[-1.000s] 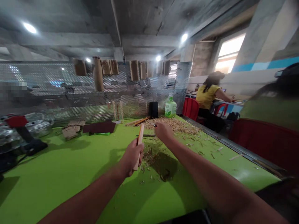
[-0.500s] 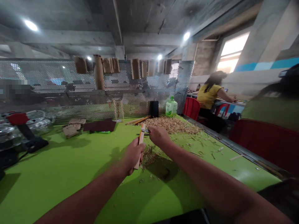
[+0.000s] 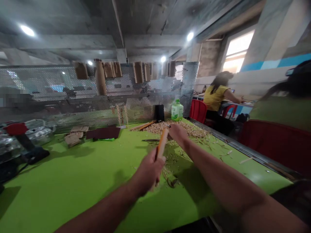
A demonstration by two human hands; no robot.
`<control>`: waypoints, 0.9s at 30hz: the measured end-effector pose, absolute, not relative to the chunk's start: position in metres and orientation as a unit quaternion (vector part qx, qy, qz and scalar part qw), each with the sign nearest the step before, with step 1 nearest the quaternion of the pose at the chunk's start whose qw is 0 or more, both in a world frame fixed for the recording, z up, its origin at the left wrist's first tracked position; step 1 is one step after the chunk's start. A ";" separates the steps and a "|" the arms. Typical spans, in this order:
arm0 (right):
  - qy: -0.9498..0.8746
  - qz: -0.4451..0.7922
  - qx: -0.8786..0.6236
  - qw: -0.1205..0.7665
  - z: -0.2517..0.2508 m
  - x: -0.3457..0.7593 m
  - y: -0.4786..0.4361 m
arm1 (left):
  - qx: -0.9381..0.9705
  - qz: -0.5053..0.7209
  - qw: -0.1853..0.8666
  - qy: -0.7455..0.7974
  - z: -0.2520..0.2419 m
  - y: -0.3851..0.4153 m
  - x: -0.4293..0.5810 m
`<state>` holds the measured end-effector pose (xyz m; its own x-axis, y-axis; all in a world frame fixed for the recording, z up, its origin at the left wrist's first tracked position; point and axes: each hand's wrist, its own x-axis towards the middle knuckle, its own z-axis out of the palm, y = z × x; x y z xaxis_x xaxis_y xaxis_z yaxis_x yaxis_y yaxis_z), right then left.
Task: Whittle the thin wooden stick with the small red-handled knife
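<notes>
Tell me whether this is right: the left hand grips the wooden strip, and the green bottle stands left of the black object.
Not quite: in the head view, the green bottle stands right of the black object, not left. The left hand does grip the wooden strip.

Wood strip (image 3: 163,143), tilted, in LH (image 3: 150,169)
</notes>
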<state>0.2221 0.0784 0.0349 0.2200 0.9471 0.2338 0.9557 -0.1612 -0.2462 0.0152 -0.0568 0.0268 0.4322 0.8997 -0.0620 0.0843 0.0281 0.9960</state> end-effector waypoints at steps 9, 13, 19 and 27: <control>-0.652 -0.058 -0.721 0.226 0.018 0.198 0.080 | 0.519 0.441 0.602 0.417 0.010 -0.004 0.000; -0.688 -0.049 -0.687 0.229 0.018 0.187 0.070 | 0.518 0.468 0.590 0.406 0.007 0.001 -0.001; -0.751 -0.031 -0.629 0.201 0.017 0.166 0.056 | 0.518 0.459 0.602 0.397 0.008 0.003 -0.004; -0.766 -0.050 -0.626 0.137 0.020 0.153 0.044 | 0.519 0.468 0.615 0.365 0.008 0.006 -0.006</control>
<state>0.1529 0.0440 0.0202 -0.1784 0.9454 0.2727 0.9730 0.2107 -0.0941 -0.0056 0.0055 0.0078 0.2967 0.9542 0.0369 -0.1963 0.0231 0.9803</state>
